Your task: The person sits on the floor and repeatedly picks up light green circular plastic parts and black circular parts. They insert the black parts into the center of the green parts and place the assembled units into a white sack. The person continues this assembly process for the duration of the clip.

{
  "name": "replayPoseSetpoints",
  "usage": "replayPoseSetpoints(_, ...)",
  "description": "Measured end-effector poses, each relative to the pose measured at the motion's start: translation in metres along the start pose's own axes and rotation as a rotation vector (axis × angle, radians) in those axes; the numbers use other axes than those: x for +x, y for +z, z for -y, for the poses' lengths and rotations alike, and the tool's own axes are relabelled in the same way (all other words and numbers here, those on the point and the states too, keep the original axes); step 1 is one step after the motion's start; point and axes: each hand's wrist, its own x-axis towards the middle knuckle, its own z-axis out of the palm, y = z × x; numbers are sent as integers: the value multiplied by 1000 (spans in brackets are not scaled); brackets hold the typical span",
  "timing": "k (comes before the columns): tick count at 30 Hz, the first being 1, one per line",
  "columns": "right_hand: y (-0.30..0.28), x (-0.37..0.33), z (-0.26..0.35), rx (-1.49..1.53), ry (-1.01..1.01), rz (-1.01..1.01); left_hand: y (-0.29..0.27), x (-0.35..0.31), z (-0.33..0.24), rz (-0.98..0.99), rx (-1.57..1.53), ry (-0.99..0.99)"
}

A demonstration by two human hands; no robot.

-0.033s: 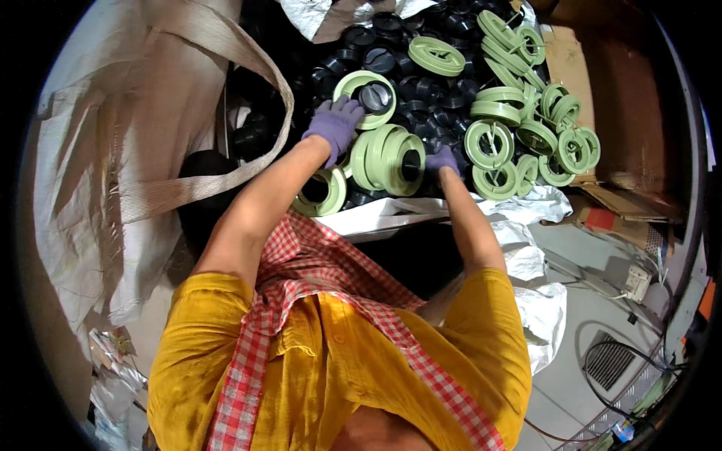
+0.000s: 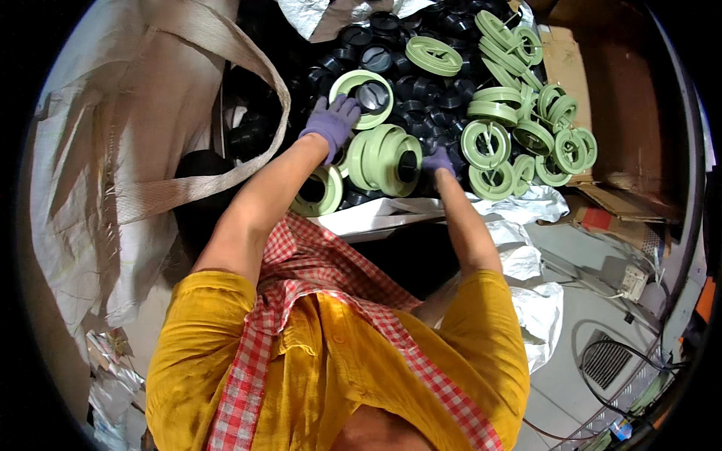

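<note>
My left hand (image 2: 331, 125), in a purple glove, lies with its fingers stretched out on the near left rim of a light green plastic ring (image 2: 384, 112). Inside that ring sits a round black cap (image 2: 371, 97). Just below it, a stack of green rings (image 2: 368, 159) rests on its side between my hands. My right hand (image 2: 438, 160), also gloved, is beside the stack's right end, among black caps; its fingers are mostly hidden. Another green ring (image 2: 328, 194) lies below my left wrist, partly covered.
Loose black caps (image 2: 425, 90) form a heap beneath the rings. Several green rings with spokes (image 2: 485, 144) are piled at the right, beside a cardboard flap (image 2: 568, 75). A woven sack (image 2: 128, 150) with a wide strap (image 2: 256, 161) stands at the left. White plastic sheeting (image 2: 376, 214) edges the heap.
</note>
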Motion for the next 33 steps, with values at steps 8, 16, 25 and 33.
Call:
replayPoseSetpoints(8, 16, 26, -6, -197, -137, -16, -7, 22, 20, -23, -206, -180)
replayPoseSetpoints(16, -6, -43, 84, -4, -1101, -341, -12, 25, 24, 96, 174, 34)
replayPoseSetpoints(25, 44, -42, 148, -603, -1070, -70, -20, 9, 21, 6, 336, 67)
replayPoseSetpoints(33, 9, -77, 156, -717, -1328, -370, -62, -18, 13, -155, 344, 19)
